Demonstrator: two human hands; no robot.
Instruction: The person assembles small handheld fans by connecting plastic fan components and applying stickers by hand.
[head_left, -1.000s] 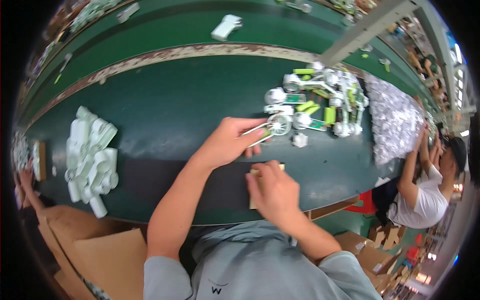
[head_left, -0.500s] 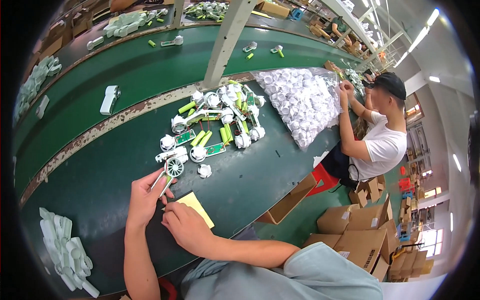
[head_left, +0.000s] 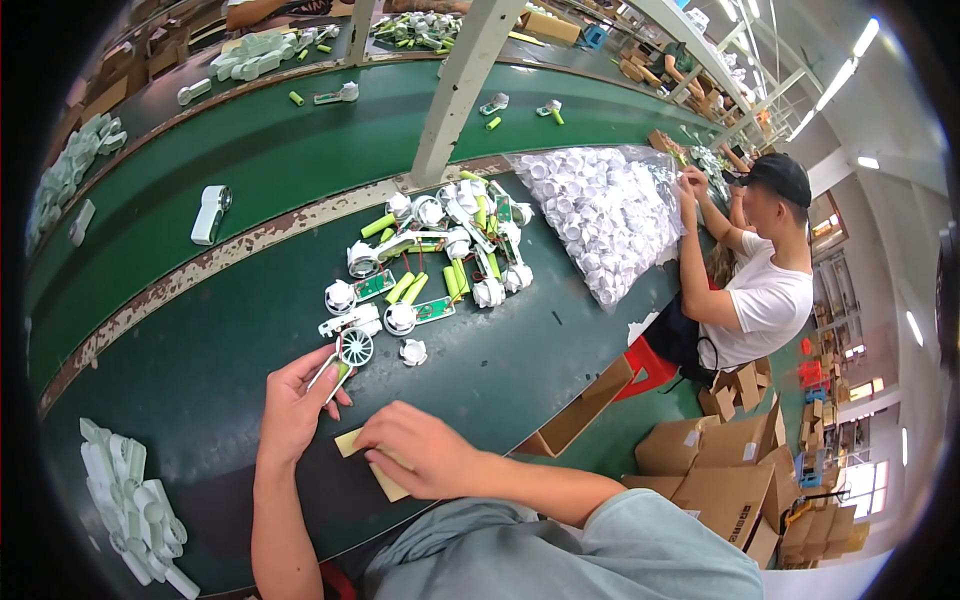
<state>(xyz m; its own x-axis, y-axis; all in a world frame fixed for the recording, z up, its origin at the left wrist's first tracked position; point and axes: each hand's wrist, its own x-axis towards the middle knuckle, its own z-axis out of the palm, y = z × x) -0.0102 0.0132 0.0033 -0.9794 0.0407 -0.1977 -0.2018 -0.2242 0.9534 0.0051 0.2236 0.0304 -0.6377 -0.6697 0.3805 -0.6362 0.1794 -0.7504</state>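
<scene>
My left hand (head_left: 293, 405) is closed around a white handheld fan body (head_left: 355, 348), its round spoked grille facing up and a green cylindrical cell along its handle. My right hand (head_left: 425, 452) has its fingers bent and pressed together over a yellow sheet (head_left: 388, 482). A yellow corner also sticks out past its fingertips; whether this is a separate piece is hidden by the hand. Just beyond the fan body lies a loose white cup-shaped part (head_left: 413, 352). Farther off is a pile of partly assembled fans (head_left: 458, 240) with green cells, circuit boards and red wires.
A clear bag of white cup-shaped parts (head_left: 600, 215) lies right of the pile. Pale green shells (head_left: 130, 500) are heaped at the left. Beyond a chipped ledge runs a green conveyor (head_left: 290, 150), crossed by a white post (head_left: 455, 100). A co-worker (head_left: 765, 270) sits at the right; cardboard boxes (head_left: 715, 460) stand behind.
My right hand has moved right and toward me, and the yellow sheet has shifted nearer beneath it. My left hand keeps the fan body, slightly lower in view. The whole view has shifted a little.
</scene>
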